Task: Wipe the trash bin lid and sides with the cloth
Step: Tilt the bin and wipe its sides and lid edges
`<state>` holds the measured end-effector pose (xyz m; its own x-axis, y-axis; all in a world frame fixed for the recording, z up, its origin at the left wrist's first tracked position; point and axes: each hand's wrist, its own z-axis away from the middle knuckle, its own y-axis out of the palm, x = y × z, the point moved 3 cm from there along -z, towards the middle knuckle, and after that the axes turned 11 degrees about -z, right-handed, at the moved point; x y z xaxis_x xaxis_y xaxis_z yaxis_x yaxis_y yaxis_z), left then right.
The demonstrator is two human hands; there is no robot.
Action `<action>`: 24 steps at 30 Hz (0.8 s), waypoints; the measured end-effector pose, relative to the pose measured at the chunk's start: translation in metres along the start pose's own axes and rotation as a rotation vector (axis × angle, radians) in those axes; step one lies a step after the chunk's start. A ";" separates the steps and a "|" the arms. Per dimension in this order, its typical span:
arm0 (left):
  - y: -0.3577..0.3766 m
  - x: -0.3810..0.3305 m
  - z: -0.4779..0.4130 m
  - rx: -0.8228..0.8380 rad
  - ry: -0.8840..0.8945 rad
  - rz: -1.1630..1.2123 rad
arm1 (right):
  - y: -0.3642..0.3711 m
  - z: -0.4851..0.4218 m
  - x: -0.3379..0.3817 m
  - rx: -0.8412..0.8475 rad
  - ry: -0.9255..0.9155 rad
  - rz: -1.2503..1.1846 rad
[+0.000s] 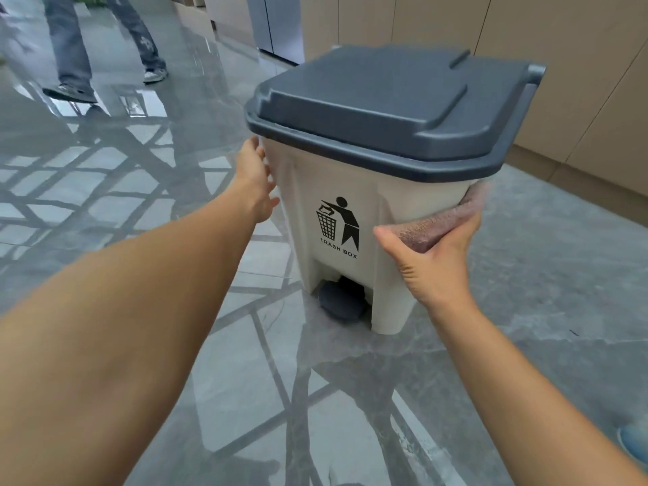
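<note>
Against bin (350, 205) right side, cloth (438, 226) under right hand (434, 261) grip

Beige trash bin (336, 201) with closed grey lid (382, 100)
Pinkish cloth (438, 222) is lying pressed against its right corner, just under the lid.

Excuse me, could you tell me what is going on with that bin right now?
A person is wiping a beige plastic trash bin with a closed dark grey lid. The right hand presses a pinkish-brown cloth against the bin's front right corner, just under the lid. The bare left hand steadies the opposite side.
</note>
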<state>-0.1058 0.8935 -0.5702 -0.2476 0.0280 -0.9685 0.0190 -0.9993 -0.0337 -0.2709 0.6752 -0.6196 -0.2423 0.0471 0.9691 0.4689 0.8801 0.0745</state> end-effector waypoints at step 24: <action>0.017 0.065 0.139 -0.151 0.188 -0.258 | -0.048 -0.058 0.004 -0.293 0.313 -0.367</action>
<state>-0.2559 0.8747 -0.5999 -0.0807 0.2971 -0.9514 0.1255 -0.9439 -0.3054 -0.2447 0.6057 -0.6058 -0.1916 -0.4191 0.8875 0.6284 0.6423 0.4389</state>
